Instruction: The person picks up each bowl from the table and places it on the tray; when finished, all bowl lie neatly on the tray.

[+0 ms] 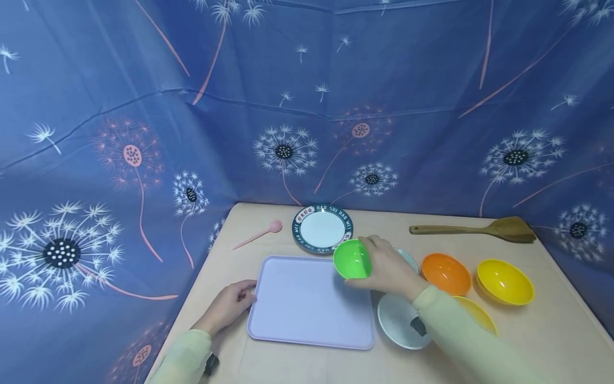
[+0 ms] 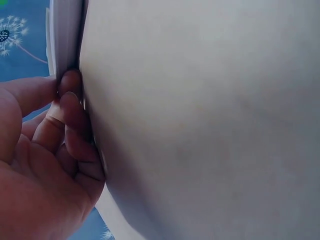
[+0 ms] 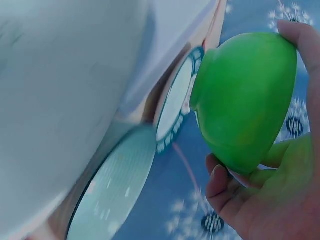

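Note:
My right hand (image 1: 388,269) grips a bright green bowl (image 1: 352,259) by its rim, thumb on one side and fingers on the other. The bowl is held above the right part of a pale lilac tray (image 1: 309,304), its inside facing up in the head view. In the right wrist view the green bowl (image 3: 245,100) shows its outer wall and foot. At the tray's left edge my left hand (image 1: 230,304) pinches the rim. The left wrist view shows the thumb and curled fingers of the left hand (image 2: 55,145) at the tray edge (image 2: 67,35).
Behind the tray lie a pink spoon (image 1: 259,234) and a plate with a dark green patterned rim (image 1: 298,234). To the right are pale bowls (image 1: 398,325), an orange bowl (image 1: 446,273), yellow bowls (image 1: 506,282) and a wooden spatula (image 1: 479,230). A blue dandelion cloth (image 1: 307,106) hangs behind.

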A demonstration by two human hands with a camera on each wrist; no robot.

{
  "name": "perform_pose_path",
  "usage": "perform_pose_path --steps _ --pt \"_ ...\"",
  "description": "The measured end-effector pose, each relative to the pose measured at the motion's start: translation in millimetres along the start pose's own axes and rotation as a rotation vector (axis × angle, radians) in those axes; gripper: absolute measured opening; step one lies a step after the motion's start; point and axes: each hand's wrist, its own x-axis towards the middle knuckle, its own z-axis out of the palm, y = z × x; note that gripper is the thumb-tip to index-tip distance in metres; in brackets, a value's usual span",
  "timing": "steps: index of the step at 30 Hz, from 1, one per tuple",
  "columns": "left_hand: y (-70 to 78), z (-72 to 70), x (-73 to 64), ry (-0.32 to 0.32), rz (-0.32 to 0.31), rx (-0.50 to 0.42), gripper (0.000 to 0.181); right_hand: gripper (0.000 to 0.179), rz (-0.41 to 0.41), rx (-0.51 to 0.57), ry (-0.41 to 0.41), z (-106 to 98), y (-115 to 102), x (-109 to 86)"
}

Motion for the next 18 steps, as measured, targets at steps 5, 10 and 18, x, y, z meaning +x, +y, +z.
perform_pose_path --steps 5,10,18 --pt "0.8 -1.9 -1.2 -0.013 -0.007 -0.004 0.039 0.12 -0.034 0.016 -0.037 21 -26 22.0" --pt "1.1 -2.6 -1.6 -0.019 -0.011 -0.013 0.04 0.117 -0.095 0.003 -0.046 40 -50 40.0" --pt "1.3 -1.2 -0.3 -0.015 -0.028 -0.011 0.04 0.112 -0.149 0.006 -0.051 73 -74 59.9"
